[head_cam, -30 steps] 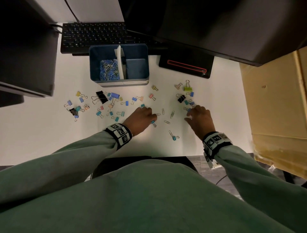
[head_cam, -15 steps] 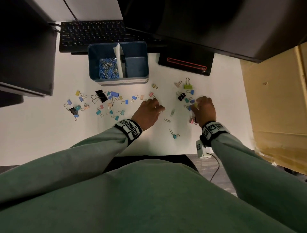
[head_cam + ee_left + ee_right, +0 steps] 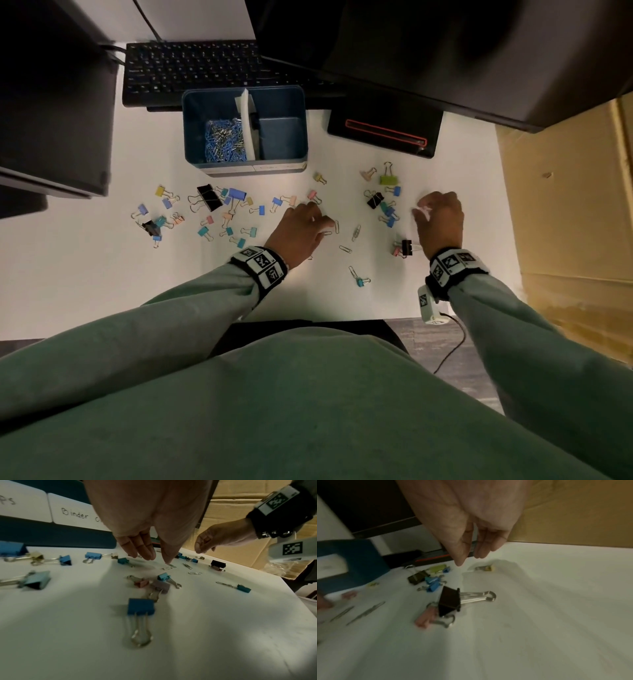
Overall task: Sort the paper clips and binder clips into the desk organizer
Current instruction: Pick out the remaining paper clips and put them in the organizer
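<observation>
The blue desk organizer (image 3: 191, 137) stands at the back of the white desk; its left compartment holds paper clips (image 3: 224, 140) and its right one shows nothing inside. Coloured binder clips (image 3: 236, 195) lie scattered in front of it. My left hand (image 3: 325, 228) reaches down with straight fingers, and a fingertip (image 3: 167, 561) touches a silver paper clip (image 3: 172, 565). My right hand (image 3: 467, 559) hovers with relaxed fingers just above a small yellow binder clip (image 3: 486, 568) and holds nothing. A black binder clip (image 3: 450, 600) and a pink one (image 3: 424, 619) lie below its wrist.
A black keyboard (image 3: 191, 68) sits behind the organizer and a black device with a red outline (image 3: 383, 133) to its right. A cardboard box (image 3: 565, 205) borders the desk on the right. More loose paper clips (image 3: 356, 233) and a teal binder clip (image 3: 361, 281) lie between my hands.
Both hands slid away from me. The left moved right onto the paper clips. The right moved right and further back, uncovering the black and pink binder clips.
</observation>
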Demonstrator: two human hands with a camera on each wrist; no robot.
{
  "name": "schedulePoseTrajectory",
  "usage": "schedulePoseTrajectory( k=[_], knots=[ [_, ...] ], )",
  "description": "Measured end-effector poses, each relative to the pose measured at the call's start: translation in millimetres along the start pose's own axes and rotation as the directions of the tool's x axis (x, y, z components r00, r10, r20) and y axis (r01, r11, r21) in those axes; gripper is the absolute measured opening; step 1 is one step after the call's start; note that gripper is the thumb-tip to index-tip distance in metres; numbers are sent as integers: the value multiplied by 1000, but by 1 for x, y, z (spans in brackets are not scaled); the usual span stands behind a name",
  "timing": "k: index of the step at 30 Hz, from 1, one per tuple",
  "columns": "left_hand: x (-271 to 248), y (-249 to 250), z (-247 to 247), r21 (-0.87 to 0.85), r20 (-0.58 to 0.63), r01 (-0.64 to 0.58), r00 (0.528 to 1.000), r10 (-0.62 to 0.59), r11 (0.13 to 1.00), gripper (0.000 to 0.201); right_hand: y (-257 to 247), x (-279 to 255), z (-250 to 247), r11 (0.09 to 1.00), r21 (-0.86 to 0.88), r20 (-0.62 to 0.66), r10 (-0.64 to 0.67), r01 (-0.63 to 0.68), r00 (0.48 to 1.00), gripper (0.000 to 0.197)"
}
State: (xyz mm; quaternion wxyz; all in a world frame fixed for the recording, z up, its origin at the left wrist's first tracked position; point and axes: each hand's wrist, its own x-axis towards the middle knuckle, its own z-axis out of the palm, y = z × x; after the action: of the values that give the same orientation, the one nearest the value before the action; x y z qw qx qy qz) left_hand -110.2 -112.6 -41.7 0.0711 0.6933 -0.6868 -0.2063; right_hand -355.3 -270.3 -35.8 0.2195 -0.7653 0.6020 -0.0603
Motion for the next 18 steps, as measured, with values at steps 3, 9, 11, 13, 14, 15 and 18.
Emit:
schedulePoseTrajectory(
  k=[3,9,11,13,14,15,18],
  knots=[
    [6,10,2,14,8,-15,1000,15,1000,23,-7,-6,11,989,-46,104,-134,139,986,15],
    [2,6,3,13,31,21,999,-21,1000,19,-21,-5,18,994,103,233,-68,45,970,9],
    [-1,3,3,6,38,29,999,-29,1000,21,-22,-3,13,986,166,265,-53,9,963,9],
    [-3,0,1,-10,46,56,997,-56,998,26,-19,0,4,951,298,276,-1,-84,961,9],
    [-3,-2,0,-25,45,73,996,-71,997,27,-16,2,1,914,379,279,33,-142,960,16],
    [-4,-3,0,-38,43,85,996,-83,996,28,-13,3,-2,879,439,280,65,-188,958,22],
    [-5,-2,-1,-49,52,100,994,-98,994,29,-9,5,-9,858,455,304,102,-238,947,27]
  ],
)
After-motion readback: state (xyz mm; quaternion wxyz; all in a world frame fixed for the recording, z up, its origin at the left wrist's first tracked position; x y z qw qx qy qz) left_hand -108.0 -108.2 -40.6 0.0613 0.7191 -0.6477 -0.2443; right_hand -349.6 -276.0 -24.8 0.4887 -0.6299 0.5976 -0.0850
